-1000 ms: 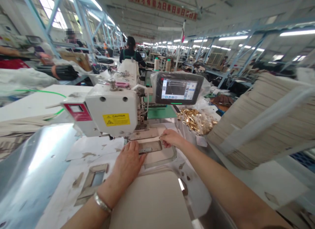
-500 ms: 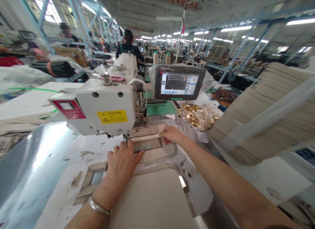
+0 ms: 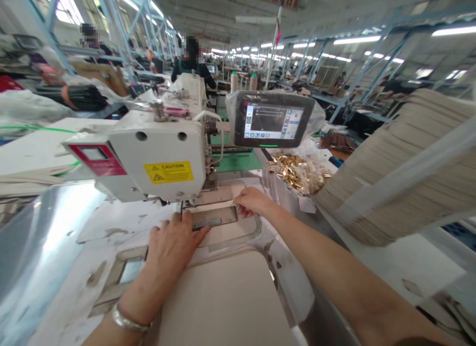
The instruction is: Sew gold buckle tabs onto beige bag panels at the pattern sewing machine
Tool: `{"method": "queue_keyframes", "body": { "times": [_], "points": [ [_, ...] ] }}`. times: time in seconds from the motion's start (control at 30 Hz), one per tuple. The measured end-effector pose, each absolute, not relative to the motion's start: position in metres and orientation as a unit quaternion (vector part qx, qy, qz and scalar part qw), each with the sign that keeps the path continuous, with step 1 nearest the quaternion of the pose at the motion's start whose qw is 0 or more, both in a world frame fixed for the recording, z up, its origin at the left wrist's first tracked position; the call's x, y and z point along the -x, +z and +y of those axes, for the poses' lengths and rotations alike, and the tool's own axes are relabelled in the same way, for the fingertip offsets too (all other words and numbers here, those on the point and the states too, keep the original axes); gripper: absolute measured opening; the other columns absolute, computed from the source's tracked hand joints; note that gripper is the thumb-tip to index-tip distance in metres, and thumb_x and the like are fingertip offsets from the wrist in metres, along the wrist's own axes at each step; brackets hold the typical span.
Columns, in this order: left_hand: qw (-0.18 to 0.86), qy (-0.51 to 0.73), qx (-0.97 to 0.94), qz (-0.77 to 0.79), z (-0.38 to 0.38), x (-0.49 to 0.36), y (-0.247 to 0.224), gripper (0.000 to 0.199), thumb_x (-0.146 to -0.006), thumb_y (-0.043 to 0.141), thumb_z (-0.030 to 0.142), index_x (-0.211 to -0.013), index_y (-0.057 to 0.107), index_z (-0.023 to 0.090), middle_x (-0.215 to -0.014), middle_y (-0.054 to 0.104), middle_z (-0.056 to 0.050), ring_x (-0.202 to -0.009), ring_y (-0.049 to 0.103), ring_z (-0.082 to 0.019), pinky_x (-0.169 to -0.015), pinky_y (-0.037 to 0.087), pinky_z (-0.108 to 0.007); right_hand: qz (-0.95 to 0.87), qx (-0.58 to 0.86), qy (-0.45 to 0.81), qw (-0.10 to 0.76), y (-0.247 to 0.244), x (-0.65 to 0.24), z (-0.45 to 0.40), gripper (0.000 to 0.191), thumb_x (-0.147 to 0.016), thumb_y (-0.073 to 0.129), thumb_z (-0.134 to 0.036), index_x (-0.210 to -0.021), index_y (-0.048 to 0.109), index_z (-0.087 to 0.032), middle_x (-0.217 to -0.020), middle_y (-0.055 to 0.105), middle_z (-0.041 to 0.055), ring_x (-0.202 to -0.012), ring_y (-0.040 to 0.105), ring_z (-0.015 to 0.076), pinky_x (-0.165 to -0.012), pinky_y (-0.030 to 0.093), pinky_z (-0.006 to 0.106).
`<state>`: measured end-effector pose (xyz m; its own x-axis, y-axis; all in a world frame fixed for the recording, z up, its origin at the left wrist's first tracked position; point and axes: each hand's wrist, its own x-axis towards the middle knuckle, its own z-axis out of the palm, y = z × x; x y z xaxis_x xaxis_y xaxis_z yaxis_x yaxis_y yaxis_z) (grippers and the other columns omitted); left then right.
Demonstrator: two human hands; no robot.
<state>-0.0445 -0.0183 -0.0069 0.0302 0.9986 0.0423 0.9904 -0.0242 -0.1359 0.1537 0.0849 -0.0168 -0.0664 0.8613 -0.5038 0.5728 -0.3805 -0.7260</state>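
Note:
A white sewing machine head (image 3: 163, 152) stands over a cream panel (image 3: 238, 231) that has a rectangular slot. My left hand (image 3: 173, 239) lies palm down on the slot's left side, thumb apart, its fingertips close to the needle area. At the slot's right end my right hand (image 3: 253, 202) pinches the end of a narrow cream strip (image 3: 219, 205), which runs along the slot's far edge. Inside the slot shows a small metal bar (image 3: 207, 223). Nearer me lies a large cream piece (image 3: 226, 291), partly under my left forearm.
A control screen (image 3: 273, 120) stands behind the work, with a bag of gold metal parts (image 3: 299, 173) beside it. A tall stack of beige fabric pieces (image 3: 394, 172) leans at the right. A framed template (image 3: 121, 276) lies left of my forearm. Two people sit farther back.
The view has shifted slightly, so machine, panel and hands all appear a little farther left. Both hands keep about the same hold and place on the panel.

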Motion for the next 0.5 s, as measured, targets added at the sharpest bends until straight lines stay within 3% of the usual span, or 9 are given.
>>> {"method": "queue_keyframes", "body": {
  "times": [0.5],
  "points": [
    [0.051,0.042,0.717,-0.694,-0.027,0.114,-0.003,0.058,-0.090,0.028,0.064,-0.109,0.054,0.015,-0.099,0.065,-0.015,-0.089,0.066,-0.038,-0.076,0.045,-0.050,-0.542,0.649,0.521,0.117,-0.016,-0.085,0.084,0.018,-0.078,0.058,-0.013,-0.062,0.051,-0.016,-0.043,0.059,-0.0013,-0.033,0.056,0.0123,-0.032,0.040,0.018]
  ]
}}
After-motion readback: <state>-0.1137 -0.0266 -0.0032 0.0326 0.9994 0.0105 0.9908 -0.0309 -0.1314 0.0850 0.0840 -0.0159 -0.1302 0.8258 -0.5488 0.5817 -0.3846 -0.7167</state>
